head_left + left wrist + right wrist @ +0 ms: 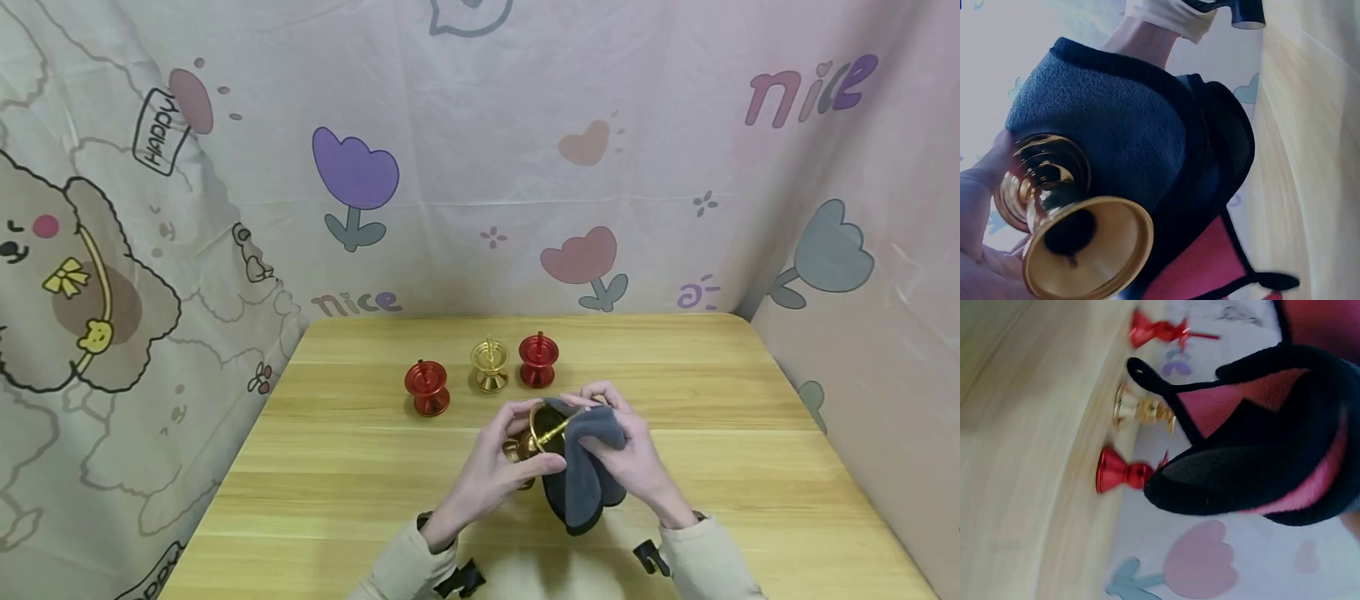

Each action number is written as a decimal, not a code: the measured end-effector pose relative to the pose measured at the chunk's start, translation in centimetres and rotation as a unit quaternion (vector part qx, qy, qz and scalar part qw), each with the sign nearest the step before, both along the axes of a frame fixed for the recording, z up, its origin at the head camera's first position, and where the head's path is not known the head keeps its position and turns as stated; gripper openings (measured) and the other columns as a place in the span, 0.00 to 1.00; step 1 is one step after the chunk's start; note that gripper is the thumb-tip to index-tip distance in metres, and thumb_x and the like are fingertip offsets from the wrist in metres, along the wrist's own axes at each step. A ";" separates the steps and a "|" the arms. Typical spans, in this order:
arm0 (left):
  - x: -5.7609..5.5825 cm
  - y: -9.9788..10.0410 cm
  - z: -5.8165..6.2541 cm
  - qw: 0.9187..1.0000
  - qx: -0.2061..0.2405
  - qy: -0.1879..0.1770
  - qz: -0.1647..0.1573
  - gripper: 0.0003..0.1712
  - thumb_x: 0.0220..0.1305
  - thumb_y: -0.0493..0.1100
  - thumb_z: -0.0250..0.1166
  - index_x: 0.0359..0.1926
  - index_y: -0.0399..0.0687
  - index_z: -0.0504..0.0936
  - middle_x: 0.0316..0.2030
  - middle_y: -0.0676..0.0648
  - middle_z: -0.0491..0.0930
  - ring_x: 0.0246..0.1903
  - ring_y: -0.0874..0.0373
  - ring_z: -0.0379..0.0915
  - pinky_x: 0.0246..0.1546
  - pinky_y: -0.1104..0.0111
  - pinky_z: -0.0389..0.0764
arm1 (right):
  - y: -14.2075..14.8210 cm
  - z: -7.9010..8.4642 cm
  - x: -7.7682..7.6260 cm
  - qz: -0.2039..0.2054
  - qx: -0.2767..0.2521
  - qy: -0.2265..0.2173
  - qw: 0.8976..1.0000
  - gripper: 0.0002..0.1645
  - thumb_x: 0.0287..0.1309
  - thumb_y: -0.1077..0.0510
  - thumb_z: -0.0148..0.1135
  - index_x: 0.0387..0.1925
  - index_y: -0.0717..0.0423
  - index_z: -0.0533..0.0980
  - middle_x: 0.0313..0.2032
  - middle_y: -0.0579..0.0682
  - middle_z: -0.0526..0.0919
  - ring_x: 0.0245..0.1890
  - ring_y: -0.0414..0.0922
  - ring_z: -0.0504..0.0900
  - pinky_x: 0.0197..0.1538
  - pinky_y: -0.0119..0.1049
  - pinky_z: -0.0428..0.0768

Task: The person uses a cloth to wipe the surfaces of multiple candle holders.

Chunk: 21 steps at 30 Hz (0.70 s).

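Note:
Above the front half of the table, my left hand (491, 462) grips a gold candle holder (1119, 240) with a flared base and a thin central spike, tilted sideways. Its dish end faces the cloth. My right hand (633, 454) pinches a folded grey cloth (583, 487) with black edging, held against the dish and around the spike. A pink underside of the cloth (1310, 487) and a small black hanging loop show in the right wrist view. Folds of cloth hide part of the dish and some right-hand fingers.
Behind the hands stand a red candle holder (426, 387) on the left, a gold one (491, 367) in the middle and another red one (538, 360) on the right. The wooden table (315, 467) meets a printed fabric backdrop (465, 167) at its back edge.

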<state>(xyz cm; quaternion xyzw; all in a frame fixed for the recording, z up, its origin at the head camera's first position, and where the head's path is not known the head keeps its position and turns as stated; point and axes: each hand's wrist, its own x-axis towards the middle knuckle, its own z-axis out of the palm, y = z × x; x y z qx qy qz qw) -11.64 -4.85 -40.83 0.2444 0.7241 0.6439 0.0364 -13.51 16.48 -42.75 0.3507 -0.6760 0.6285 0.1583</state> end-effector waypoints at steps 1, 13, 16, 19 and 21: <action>0.0 -0.1 -0.1 1.000 0.010 -0.012 0.003 0.35 0.60 0.45 0.74 0.65 0.45 0.70 0.53 0.38 0.85 0.39 0.66 0.80 0.37 0.73 0.84 | -0.2 0.0 0.2 -0.018 0.020 0.008 1.000 0.22 0.55 0.78 0.62 0.51 0.66 0.81 0.51 0.49 0.75 0.65 0.37 0.76 0.69 0.26 0.68; -0.3 -0.6 0.0 0.996 0.044 -0.079 0.010 0.34 0.64 0.45 0.71 0.66 0.38 0.70 0.56 0.31 0.82 0.42 0.68 0.81 0.43 0.74 0.84 | -1.1 0.4 0.8 -0.058 0.024 0.187 0.980 0.15 0.53 0.65 0.74 0.44 0.64 0.84 0.41 0.63 0.86 0.49 0.47 0.84 0.61 0.28 0.79; -0.2 -0.6 0.2 0.992 0.063 -0.106 0.006 0.35 0.65 0.45 0.70 0.67 0.35 0.69 0.58 0.29 0.79 0.45 0.68 0.81 0.47 0.74 0.84 | -1.1 0.4 0.7 -0.040 0.047 0.215 0.975 0.18 0.57 0.58 0.73 0.46 0.65 0.83 0.43 0.64 0.85 0.50 0.50 0.83 0.62 0.27 0.78; -0.1 -0.5 0.4 0.990 0.074 -0.120 0.009 0.36 0.65 0.44 0.70 0.68 0.34 0.67 0.59 0.28 0.79 0.46 0.68 0.81 0.48 0.74 0.84 | -1.3 0.6 0.6 -0.053 0.077 0.256 0.962 0.18 0.61 0.55 0.70 0.46 0.66 0.83 0.44 0.64 0.84 0.49 0.52 0.83 0.65 0.28 0.77; -0.1 -0.5 0.5 0.989 0.077 -0.123 0.012 0.36 0.65 0.44 0.70 0.68 0.33 0.67 0.59 0.28 0.78 0.46 0.68 0.81 0.48 0.74 0.83 | -1.4 0.8 0.5 -0.067 0.089 0.284 0.952 0.17 0.65 0.56 0.67 0.46 0.68 0.83 0.43 0.64 0.84 0.48 0.53 0.83 0.66 0.29 0.76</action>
